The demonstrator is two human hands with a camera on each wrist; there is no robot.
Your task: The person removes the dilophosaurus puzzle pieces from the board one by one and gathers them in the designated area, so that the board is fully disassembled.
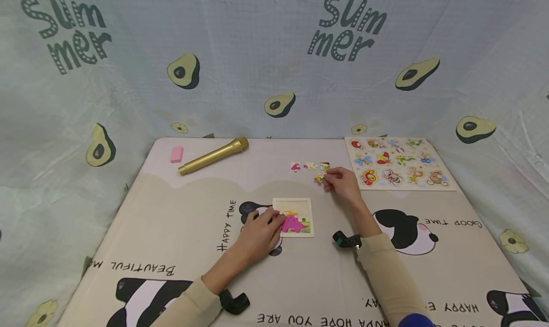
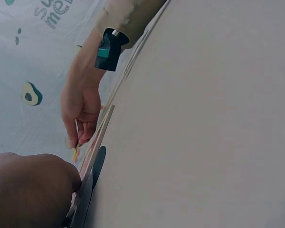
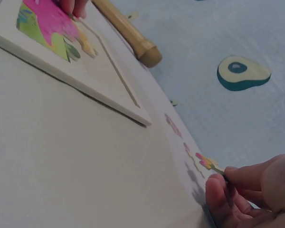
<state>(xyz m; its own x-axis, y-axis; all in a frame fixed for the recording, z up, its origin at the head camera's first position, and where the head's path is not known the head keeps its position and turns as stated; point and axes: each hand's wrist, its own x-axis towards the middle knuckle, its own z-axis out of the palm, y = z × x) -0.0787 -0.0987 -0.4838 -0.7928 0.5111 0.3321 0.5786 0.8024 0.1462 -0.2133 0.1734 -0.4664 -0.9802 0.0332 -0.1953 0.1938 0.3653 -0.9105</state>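
Observation:
A small jigsaw puzzle with a pale frame [image 1: 311, 217] lies on the table; pink and green pieces fill its lower part, and its upper part shows bare backing. My left hand [image 1: 258, 234] rests over the frame's left side, its fingertips touching the puzzle. What lies under the palm is hidden. Farther back, my right hand [image 1: 344, 186] pinches a small yellow and pink puzzle piece [image 3: 207, 162] between thumb and finger, raised off the table in the right wrist view. Several loose puzzle pieces [image 1: 310, 166] lie in a row just beyond that hand.
At the back right lies a board with pictures of insects and animals [image 1: 403, 165], close to my right hand. A gold microphone [image 1: 214, 156] and a pink block [image 1: 177, 154] lie at the back left. A printed cloth [image 1: 240, 41] hangs behind the table.

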